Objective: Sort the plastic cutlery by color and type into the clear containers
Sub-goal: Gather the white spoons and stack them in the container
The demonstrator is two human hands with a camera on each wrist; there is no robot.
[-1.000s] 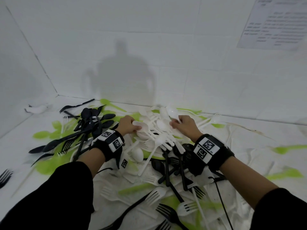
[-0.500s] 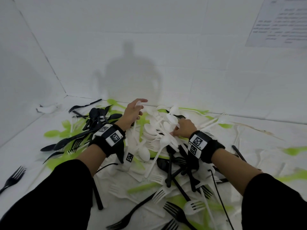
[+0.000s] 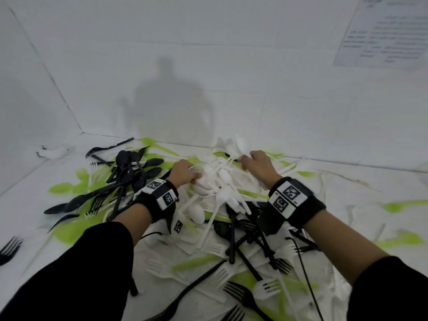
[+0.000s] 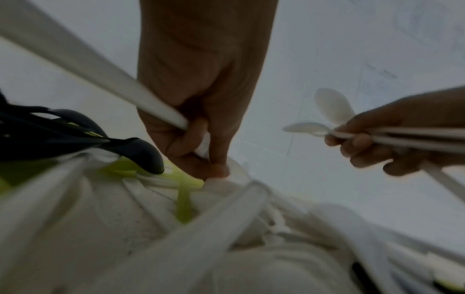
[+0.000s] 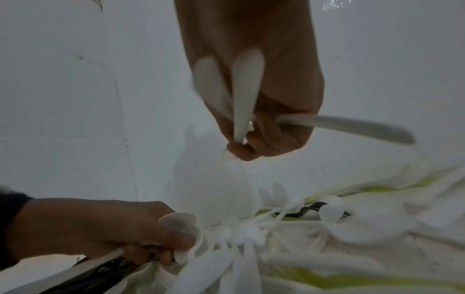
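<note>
White plastic spoons (image 3: 240,145) stand gripped in the right hand (image 3: 256,164), fingers curled round their handles above the heap. Left hand (image 3: 184,173) pinches another white spoon (image 3: 196,170) on the mixed white, black and green cutlery pile (image 3: 222,205).

The white table (image 3: 27,216) meets white walls at its far edge. Directly on it lies a mixed heap of plastic cutlery: black spoons (image 3: 129,172) grouped at left, white spoons (image 3: 217,181) piled at centre, green pieces (image 3: 60,188) scattered throughout. A black fork (image 3: 9,249) lies apart at the left edge. White forks (image 3: 264,287) and black forks (image 3: 240,295) lie nearest the viewer.
</note>
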